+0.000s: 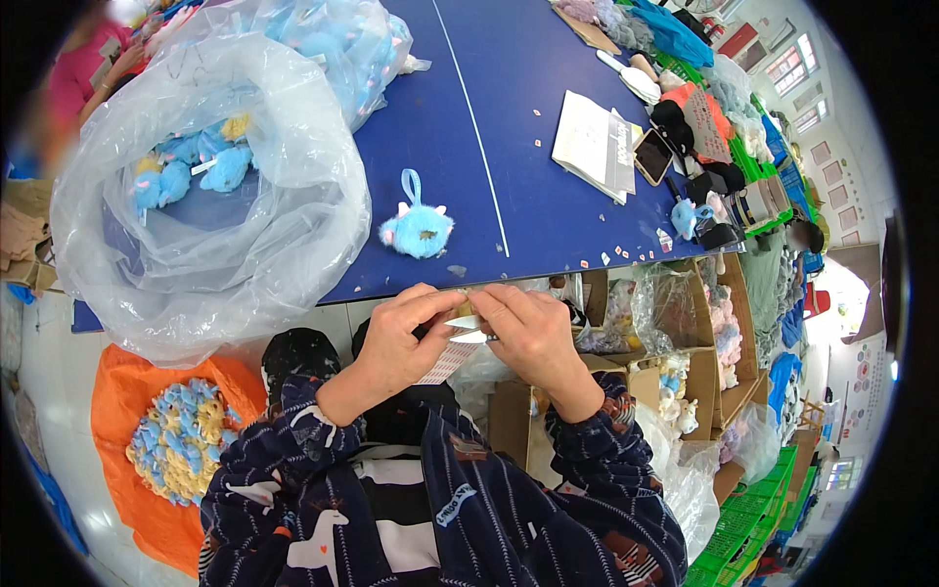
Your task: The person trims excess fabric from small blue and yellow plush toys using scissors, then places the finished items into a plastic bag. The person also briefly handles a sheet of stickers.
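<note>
Both my hands meet in front of the table's near edge. My left hand [401, 338] is closed, pinching a small yellowish piece [464, 307] with its fingertips. My right hand [528, 333] is closed too, its fingertips at the same piece, and a pair of small scissors [471, 338] juts from it with the blades apart. Beneath the blades hangs a sheet with rows of small reddish print [446, 363]; what holds it is hidden. On the table just beyond lies a fluffy blue plush pendant [419, 233] with a ribbon loop and a dark opening in its middle.
A clear plastic bag [323, 235] with blue plush pieces stands open at left, a filled bag [342, 59] behind it. An orange sack [117, 411] of plush parts sits lower left. Right are a notebook [587, 147], a phone [652, 157] and cardboard boxes [509, 421]. Someone works far left.
</note>
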Tool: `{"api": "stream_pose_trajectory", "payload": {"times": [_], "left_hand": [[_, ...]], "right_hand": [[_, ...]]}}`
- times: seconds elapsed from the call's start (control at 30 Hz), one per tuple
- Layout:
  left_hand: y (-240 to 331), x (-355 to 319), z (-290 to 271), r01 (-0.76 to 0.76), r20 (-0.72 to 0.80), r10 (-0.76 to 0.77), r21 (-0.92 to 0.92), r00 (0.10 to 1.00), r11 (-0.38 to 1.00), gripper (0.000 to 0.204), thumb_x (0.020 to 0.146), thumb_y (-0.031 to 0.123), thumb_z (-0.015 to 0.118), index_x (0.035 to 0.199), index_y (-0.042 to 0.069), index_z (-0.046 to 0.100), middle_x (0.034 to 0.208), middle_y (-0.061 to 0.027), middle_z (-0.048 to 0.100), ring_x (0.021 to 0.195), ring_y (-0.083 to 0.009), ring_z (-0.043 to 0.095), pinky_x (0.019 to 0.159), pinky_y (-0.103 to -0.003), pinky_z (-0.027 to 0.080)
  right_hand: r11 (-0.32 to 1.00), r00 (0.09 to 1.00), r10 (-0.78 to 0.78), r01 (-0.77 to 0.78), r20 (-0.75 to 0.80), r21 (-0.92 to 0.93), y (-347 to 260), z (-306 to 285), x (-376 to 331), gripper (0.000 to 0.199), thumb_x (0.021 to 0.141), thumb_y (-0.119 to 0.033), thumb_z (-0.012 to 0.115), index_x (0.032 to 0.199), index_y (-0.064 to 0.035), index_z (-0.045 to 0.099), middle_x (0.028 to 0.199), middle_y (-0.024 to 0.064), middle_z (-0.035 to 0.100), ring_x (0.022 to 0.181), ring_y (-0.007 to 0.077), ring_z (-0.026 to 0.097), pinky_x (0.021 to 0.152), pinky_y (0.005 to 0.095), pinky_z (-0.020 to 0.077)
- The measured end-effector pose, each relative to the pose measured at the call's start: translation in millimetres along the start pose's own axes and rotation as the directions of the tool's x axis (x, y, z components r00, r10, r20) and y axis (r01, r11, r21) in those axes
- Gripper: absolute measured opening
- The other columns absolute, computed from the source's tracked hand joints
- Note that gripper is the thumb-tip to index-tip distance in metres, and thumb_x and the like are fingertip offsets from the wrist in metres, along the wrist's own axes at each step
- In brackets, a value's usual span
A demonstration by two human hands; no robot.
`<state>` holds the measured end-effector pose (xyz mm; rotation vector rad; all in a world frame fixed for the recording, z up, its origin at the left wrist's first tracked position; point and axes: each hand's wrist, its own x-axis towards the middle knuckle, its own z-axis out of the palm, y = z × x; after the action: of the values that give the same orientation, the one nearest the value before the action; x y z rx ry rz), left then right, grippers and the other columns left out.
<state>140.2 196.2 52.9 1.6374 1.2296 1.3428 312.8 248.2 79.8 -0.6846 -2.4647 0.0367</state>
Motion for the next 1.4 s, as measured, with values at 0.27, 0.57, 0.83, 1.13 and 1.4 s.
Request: {"api": "stream_pose_trajectory", "payload": {"times": [0.27,0.57,0.83,1.13,1.4], "left_hand": [[-8,-4,2,0.176,-0.016,-0.188,-0.286,0.982,0.942,0.018,0.080,-0.001,0.055,0.097,-0.003,0.060,0.081,-0.0077,0.058,0.068,-0.0099,0.055,0.062,-0.020,0.044],[-8,38,-29,-0.150,-0.263,0.236,0.310,0.935,0.939,0.043,0.073,0.009,0.065,0.112,-0.001,0.050,0.111,-0.0210,0.051,0.098,-0.0361,0.052,0.083,-0.037,0.044],[-19,54,-28,0.098,-0.148,-0.040,0.411,0.988,0.906,0.049,0.077,0.011,0.059,0.122,0.005,0.039,0.121,-0.0195,0.041,0.105,-0.0369,0.047,0.085,-0.038,0.043],[-16,32,-26,-0.090,-0.053,0.139,0.533,0.989,0.841,0.045,0.074,0.015,0.067,0.115,0.012,0.050,0.116,-0.0182,0.044,0.097,-0.0339,0.052,0.076,-0.037,0.046],[-10,28,-23,0.211,-0.175,-0.206,0.010,0.963,0.977,0.037,0.069,0.004,0.066,0.103,0.006,0.051,0.098,-0.0109,0.056,0.081,-0.0179,0.055,0.067,-0.025,0.044]], "right_hand": [[0.637,0.849,0.497,-0.498,0.180,0.589,8,-11,-1,0.016,0.074,-0.005,0.063,0.087,0.0025,0.061,0.092,0.0083,0.062,0.068,0.0125,0.056,0.060,0.0232,0.0439],[0.139,0.585,0.760,-0.571,0.282,0.809,48,-16,4,0.012,0.077,-0.011,0.063,0.080,0.0008,0.064,0.064,-0.0008,0.056,0.054,0.0038,0.045,0.051,0.0188,0.0358],[0.513,0.481,0.838,-0.528,-0.259,0.677,124,4,6,0.013,0.080,-0.011,0.061,0.084,0.0014,0.063,0.062,-0.0012,0.053,0.055,0.0048,0.044,0.051,0.0203,0.0355],[0.319,0.667,0.721,-0.560,0.188,0.765,-1,21,26,0.015,0.081,-0.012,0.062,0.087,0.0013,0.064,0.066,-0.0039,0.055,0.058,0.0018,0.044,0.050,0.0174,0.0346],[0.251,0.658,0.717,-0.552,0.230,0.795,-3,36,29,0.017,0.081,-0.014,0.062,0.086,0.0017,0.063,0.060,-0.0057,0.049,0.052,0.0007,0.039,0.046,0.0170,0.0300]]}}
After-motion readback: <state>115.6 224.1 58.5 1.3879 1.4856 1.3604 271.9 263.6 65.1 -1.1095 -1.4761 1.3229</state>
